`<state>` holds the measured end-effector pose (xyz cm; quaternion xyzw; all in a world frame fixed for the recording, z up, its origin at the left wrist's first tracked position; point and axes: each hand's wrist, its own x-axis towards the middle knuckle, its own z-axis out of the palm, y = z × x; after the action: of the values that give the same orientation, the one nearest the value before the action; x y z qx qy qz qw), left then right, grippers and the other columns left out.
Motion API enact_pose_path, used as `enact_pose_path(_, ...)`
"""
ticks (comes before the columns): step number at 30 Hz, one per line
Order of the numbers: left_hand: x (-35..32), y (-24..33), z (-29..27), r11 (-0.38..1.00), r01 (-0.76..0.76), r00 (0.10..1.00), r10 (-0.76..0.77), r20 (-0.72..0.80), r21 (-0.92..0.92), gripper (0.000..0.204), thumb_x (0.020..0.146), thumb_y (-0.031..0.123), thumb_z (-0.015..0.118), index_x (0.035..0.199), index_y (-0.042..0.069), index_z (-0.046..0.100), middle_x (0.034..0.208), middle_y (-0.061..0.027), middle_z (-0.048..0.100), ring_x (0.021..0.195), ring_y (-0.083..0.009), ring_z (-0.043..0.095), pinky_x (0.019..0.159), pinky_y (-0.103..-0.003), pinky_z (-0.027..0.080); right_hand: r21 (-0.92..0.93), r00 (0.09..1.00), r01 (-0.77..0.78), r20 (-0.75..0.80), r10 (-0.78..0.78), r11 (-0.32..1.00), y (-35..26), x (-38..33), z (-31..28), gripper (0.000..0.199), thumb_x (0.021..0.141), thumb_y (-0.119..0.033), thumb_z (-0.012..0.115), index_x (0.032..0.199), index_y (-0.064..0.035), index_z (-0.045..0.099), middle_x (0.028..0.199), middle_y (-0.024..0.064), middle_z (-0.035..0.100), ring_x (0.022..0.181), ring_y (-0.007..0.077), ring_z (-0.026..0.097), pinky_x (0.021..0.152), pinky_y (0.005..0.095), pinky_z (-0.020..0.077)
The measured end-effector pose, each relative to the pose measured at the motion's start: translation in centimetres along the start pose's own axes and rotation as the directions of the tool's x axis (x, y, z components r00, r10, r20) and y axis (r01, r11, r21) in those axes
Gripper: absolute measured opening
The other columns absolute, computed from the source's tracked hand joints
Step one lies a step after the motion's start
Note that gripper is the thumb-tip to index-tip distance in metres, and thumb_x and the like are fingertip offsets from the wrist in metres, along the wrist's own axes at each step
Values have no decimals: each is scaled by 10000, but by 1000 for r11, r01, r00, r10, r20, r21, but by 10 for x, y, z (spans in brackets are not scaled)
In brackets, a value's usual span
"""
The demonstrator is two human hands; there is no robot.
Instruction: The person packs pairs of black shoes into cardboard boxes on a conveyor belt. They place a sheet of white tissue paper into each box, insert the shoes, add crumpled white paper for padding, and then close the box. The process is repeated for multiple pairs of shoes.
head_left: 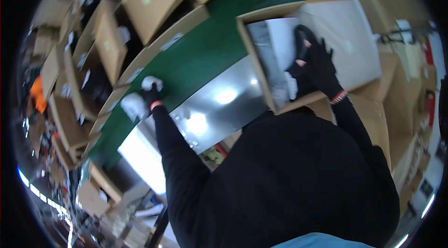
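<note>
My left hand, in a dark glove, reaches over the green surface among whitish wads that look like crumpled paper. One pale wad sits right at its fingers, which are too blurred to show a grip. My right hand, gloved with two bare fingertips, is inside a cardboard box, its fingers spread. Under and beside it is a black item, apparently a shoe. A pale ridged edge, like a sole, shows below. White and grey sheets line the box.
A green conveyor-like belt runs diagonally behind a shiny metal plate. Several open cartons crowd its far side. More cardboard stands at my right. A bright white panel lies near my left forearm.
</note>
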<state>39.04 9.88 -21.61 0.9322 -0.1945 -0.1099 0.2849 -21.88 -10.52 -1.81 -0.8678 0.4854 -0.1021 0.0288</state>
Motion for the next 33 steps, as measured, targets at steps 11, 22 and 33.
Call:
enact_pose_path(11,-255,355,52,458,-683,532,846,41,-569,537,638,186,758,1126,85,556,1030,-124,585,961,-303,576,852,-413,456,-206,741,-672,-185,646,711,273,-49,-8,700,802,-487,648,1309,-46,453,1299,191,514,1223,398,456,915,602,396)
enact_pose_path(22,-305,442,234,334,-938,317,934,164,-89,471,657,163,714,1114,156,601,1071,-109,584,1024,-316,542,873,-459,403,-2,683,-718,194,704,696,337,-77,30,728,839,-503,579,1343,0,427,1287,259,523,1194,385,515,991,458,410)
enact_pose_path(33,-321,415,159,390,-921,389,917,90,2,761,731,265,724,1404,129,398,1249,-203,486,1161,-386,445,951,-516,354,-34,802,-594,56,595,804,328,-56,-93,361,801,-353,686,955,-31,638,908,159,659,884,335,631,769,414,485)
